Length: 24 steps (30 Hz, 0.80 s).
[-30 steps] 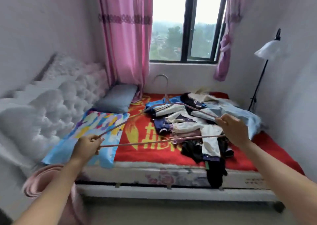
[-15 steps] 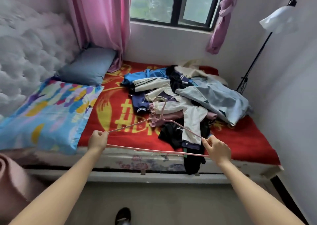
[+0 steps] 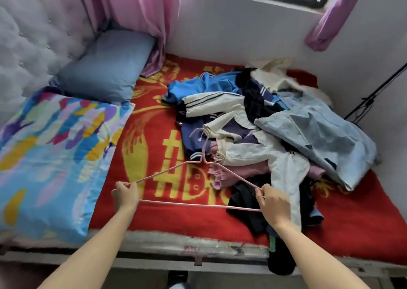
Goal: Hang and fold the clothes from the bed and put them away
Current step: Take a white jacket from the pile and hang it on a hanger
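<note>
Both bare arms reach forward from the bottom edge, forearms angled slightly inward. The left hand (image 3: 125, 197) is curled, fingers (image 3: 127, 186) pinching the left end of the pink hanger (image 3: 198, 205). The right hand (image 3: 275, 202), back facing up, pinches the right end between thumb and fingers. Hands roughly level, well apart, wrists near straight.

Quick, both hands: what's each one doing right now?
Left hand: grips the left end of the pink hanger.
Right hand: pinches the hanger's right end, over the clothes pile.
</note>
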{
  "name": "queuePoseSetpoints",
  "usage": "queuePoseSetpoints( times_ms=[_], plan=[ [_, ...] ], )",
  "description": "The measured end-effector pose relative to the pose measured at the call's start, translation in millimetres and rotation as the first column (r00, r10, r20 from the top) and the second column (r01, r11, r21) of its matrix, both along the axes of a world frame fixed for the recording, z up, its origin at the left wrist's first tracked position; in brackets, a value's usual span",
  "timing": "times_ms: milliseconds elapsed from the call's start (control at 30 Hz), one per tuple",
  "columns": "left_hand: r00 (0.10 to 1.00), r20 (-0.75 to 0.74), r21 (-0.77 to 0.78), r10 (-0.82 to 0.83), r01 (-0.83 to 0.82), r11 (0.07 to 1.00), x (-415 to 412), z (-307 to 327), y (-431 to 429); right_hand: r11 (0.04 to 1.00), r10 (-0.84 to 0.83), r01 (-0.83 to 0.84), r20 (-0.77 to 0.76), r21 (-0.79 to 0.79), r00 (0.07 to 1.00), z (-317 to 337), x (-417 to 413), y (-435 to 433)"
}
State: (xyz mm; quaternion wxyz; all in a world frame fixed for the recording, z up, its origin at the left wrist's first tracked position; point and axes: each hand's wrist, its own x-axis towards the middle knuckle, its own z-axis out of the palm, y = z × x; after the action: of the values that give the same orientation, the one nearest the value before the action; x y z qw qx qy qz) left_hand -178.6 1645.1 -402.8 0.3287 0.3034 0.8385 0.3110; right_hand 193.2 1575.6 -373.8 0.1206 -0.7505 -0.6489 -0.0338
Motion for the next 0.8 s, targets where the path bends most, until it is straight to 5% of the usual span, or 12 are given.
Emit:
queuePoseSetpoints(
  times_ms=[100,200,267,467,800],
  plan=[
    [0.995,-0.048,-0.108,-0.089,0.084,0.991,-6.8,-14.5,38.0,0.976,-0.018,0.033,0.074,-0.214,0.997,-14.4,-6.2,41.2],
    [0.98,-0.06,-0.319,-0.191,0.162,0.934,-8.2,-27.2,56.4,0.835,-0.087,0.167,0.174,-0.524,0.981,-23.8,-12.4,65.4],
    [0.965,-0.047,-0.387,-0.257,0.219,0.895,-7.1,-34.4,65.1,0.793,-0.103,0.179,0.161,-0.582,0.981,-26.7,-13.9,75.0],
    [0.936,-0.03,-0.386,-0.35,0.312,0.868,18.7,-19.6,94.8,0.805,-0.055,0.119,0.125,-0.581,0.991,-7.0,-8.5,106.2],
    [0.806,-0.104,-0.166,-0.583,0.564,0.809,81.4,20.6,144.0,0.86,-0.027,0.058,0.069,-0.507,0.997,23.0,11.2,145.6]
  ],
)
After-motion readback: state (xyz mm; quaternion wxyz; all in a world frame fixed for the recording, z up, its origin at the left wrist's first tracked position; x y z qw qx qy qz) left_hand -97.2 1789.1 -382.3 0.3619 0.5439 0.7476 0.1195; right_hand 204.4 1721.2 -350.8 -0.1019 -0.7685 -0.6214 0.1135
